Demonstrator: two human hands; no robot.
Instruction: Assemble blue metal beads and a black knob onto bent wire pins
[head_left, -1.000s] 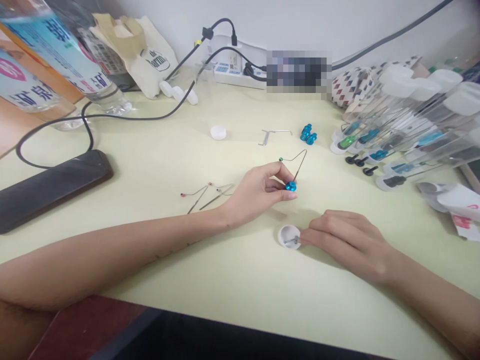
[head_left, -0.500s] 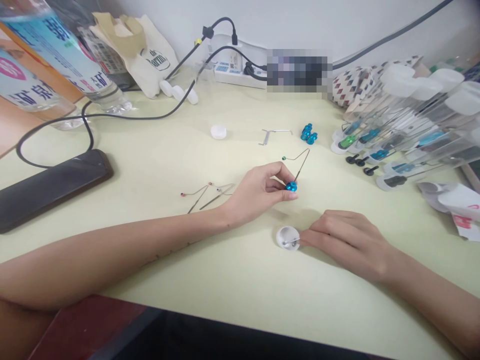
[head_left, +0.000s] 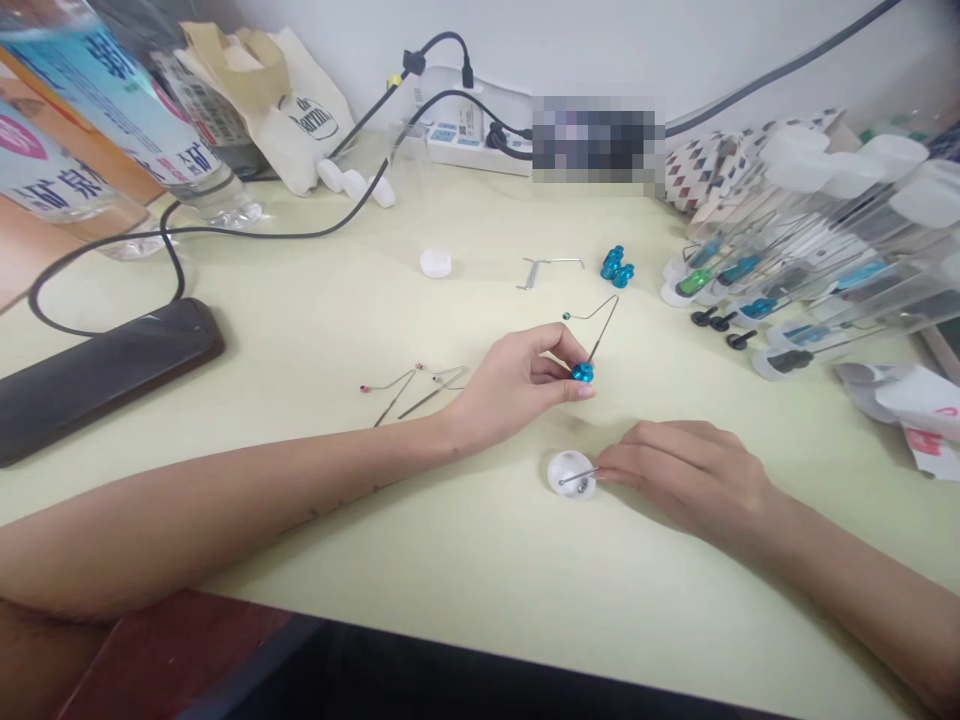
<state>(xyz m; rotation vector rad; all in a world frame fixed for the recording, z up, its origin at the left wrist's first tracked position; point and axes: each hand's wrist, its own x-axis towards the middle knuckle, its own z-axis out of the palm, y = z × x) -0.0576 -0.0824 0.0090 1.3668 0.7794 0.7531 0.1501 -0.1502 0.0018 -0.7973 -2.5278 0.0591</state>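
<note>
Pinching blue knob (head_left: 582, 373) in left hand (head_left: 517, 388); pinching rod (head_left: 577, 478) in right hand (head_left: 690, 475), with tip at cap (head_left: 564, 464); well inside front edge of table (head_left: 450, 560)

Even light brightens the worktop (head_left: 300, 320); soft shadow under the right fingers (head_left: 626, 463); 1 pixelated far patch (head_left: 598, 140); left bottles (head_left: 124, 105) stretched.

Bare forearms (head_left: 262, 495), thin dark markings (head_left: 345, 502) on left

Far left: black case (head_left: 112, 378), black cable (head_left: 259, 236) looped behind. Back left: water bottles (head_left: 127, 110), cream bag (head_left: 304, 125). Power strip (head_left: 480, 153) near wall (head_left: 360, 40).
</note>
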